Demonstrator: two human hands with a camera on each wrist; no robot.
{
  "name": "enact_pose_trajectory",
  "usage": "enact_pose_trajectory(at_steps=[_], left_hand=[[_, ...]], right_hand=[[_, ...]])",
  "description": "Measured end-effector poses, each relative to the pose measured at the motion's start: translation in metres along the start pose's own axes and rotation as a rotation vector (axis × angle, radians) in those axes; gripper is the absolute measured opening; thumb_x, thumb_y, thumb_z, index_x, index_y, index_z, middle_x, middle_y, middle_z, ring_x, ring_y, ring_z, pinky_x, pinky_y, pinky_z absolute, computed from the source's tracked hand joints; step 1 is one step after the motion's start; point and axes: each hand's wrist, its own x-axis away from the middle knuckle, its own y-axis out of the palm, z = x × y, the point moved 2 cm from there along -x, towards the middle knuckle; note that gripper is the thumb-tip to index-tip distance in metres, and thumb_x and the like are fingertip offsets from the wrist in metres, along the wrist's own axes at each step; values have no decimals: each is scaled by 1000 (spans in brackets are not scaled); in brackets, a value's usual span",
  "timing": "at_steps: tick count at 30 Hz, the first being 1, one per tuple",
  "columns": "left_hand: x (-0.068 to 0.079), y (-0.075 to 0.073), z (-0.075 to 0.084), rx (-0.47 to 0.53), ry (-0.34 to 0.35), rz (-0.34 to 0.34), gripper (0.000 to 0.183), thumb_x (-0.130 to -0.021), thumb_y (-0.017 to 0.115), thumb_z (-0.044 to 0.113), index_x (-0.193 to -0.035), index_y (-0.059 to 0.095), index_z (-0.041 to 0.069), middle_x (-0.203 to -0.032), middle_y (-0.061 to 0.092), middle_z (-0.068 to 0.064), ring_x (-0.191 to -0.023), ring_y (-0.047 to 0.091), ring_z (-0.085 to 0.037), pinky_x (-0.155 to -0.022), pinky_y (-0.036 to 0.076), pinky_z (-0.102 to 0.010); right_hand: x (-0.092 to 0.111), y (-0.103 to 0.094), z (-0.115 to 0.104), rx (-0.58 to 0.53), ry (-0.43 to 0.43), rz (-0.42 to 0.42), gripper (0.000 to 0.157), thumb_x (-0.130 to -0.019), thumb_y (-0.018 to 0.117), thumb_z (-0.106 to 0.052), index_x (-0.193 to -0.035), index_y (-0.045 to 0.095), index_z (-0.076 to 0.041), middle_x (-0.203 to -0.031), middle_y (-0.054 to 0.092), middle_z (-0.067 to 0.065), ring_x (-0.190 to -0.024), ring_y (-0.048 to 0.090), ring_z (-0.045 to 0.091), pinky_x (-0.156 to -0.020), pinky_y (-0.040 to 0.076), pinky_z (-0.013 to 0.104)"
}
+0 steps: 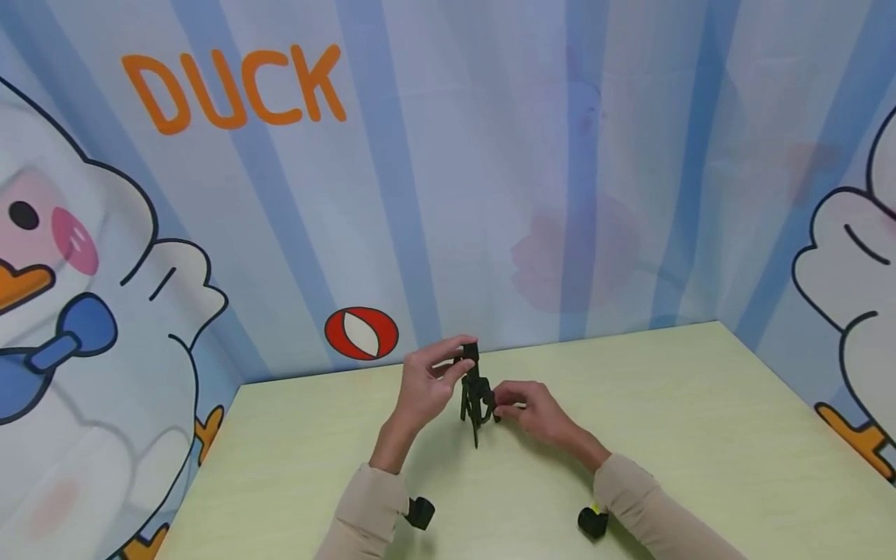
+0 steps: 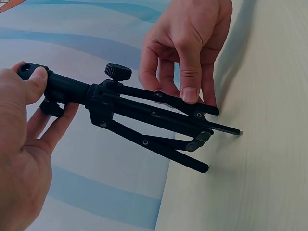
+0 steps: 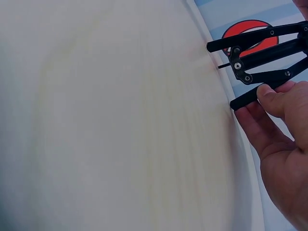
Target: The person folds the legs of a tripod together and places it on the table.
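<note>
Tripod (image 2: 154, 115), black, roughly upright, at the table's (image 1: 280, 467) twelve o'clock. Your left hand (image 1: 428, 389) pinches its top (image 2: 31, 70) from ten o'clock; your right hand (image 1: 539, 412), at four, pinches a leg (image 3: 245, 99). Likely light, stiff; grip the central column (image 2: 70, 89).

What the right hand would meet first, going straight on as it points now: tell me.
The black tripod: the right hand already pinches one leg, so the centre post or another leg seems next in line, though depth is hard to judge.
</note>
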Motion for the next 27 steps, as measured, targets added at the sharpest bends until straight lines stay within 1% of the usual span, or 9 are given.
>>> enact_pose_trajectory(at_steps=[5, 8, 11, 14, 19, 21, 23, 25, 27], left_hand=[[-1, 2, -1, 23, 13, -1, 33, -94, 74, -1, -127, 74, 4, -124, 73, -11, -107, 72, -33, -84, 63, -42], [-1, 3, 0, 16, 2, -16, 33, -95, 74, 0, -128, 74, 5, -126, 73, -10, -108, 71, -32, -85, 62, -40], [0, 1, 0, 14, -25, -34, 34, -96, 73, 0, -129, 73, 5, -127, 72, -9, -110, 71, -30, -87, 62, -37], [0, -3, 0, 34, -58, -54, 34, -96, 72, 0, -129, 72, 5, -128, 71, -8, -113, 69, -29, -90, 61, -37], [-2, -8, 2, 69, -103, -96, 33, -98, 70, -1, -129, 72, 10, -130, 70, -10, -116, 68, -26, -96, 58, -39], [-3, -9, 3, 61, -97, -108, 33, -98, 69, -3, -129, 72, 10, -129, 70, -11, -117, 68, -25, -98, 58, -40], [-4, -11, 5, 51, -77, -112, 33, -97, 69, -5, -128, 72, 8, -130, 70, -10, -120, 66, -24, -99, 57, -41], [-5, -12, 5, 37, -40, -106, 33, -96, 70, -6, -126, 73, 7, -130, 69, -11, -120, 66, -25, -98, 58, -43], [-5, -12, 6, 19, -1, -94, 32, -94, 72, -6, -124, 74, 6, -127, 69, -8, -118, 66, -25, -96, 59, -43]], right_hand=[[0, 2, 2, -17, -2, -12, 11, -93, 72, 6, -96, 73, -5, -90, 73, 10, -95, 73, 24, -91, 59, 37], [1, 1, 3, -7, 3, -12, 14, -94, 72, 6, -97, 74, -8, -91, 73, 8, -95, 73, 24, -92, 59, 38], [1, 1, 3, 3, 11, -29, 14, -95, 72, 4, -99, 73, -9, -92, 73, 7, -97, 73, 24, -93, 58, 39], [0, 1, 1, -5, 26, -62, 10, -97, 71, 1, -103, 72, -6, -96, 73, 7, -98, 72, 22, -92, 59, 39], [-1, 3, -3, -8, 19, -101, 8, -98, 71, -4, -106, 72, -4, -99, 74, 5, -96, 72, 20, -87, 61, 34], [-1, 3, -4, 7, 2, -103, 7, -98, 71, -4, -105, 72, -5, -99, 74, 5, -95, 72, 20, -84, 62, 33], [-1, 4, -4, 20, -11, -102, 7, -98, 71, -4, -104, 72, -6, -97, 74, 5, -93, 72, 20, -82, 62, 33], [0, 4, -4, 33, -12, -98, 6, -98, 72, -4, -104, 73, -6, -96, 74, 4, -91, 72, 20, -80, 62, 31], [2, 4, -5, 37, -12, -96, 6, -97, 73, -4, -103, 73, -7, -95, 74, 3, -90, 72, 20, -79, 62, 30]])
